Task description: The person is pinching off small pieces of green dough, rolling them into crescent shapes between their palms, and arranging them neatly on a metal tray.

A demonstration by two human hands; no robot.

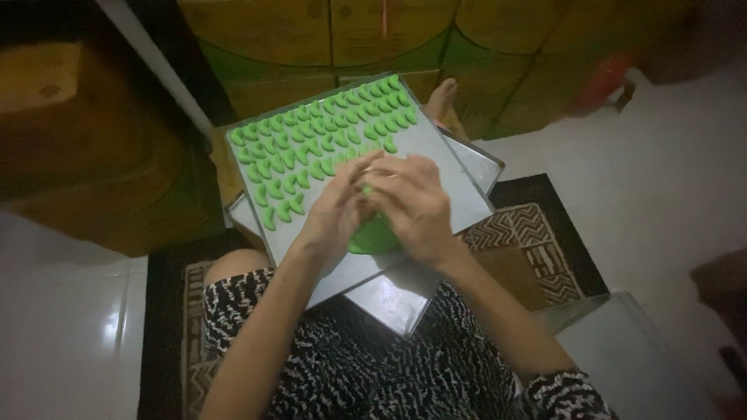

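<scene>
The white tiled floor [669, 179] carried a dark rug [537, 233] with a brown and cream zigzag pattern. The person sat on this rug, and one bare foot [442, 97] rested on the floor beyond it. A grey metal tray [459, 187] lay over the person's lap, on top of a second tray [397, 299]. Rows of small green curved dough pieces [319, 148] lay directly on the upper tray.
</scene>
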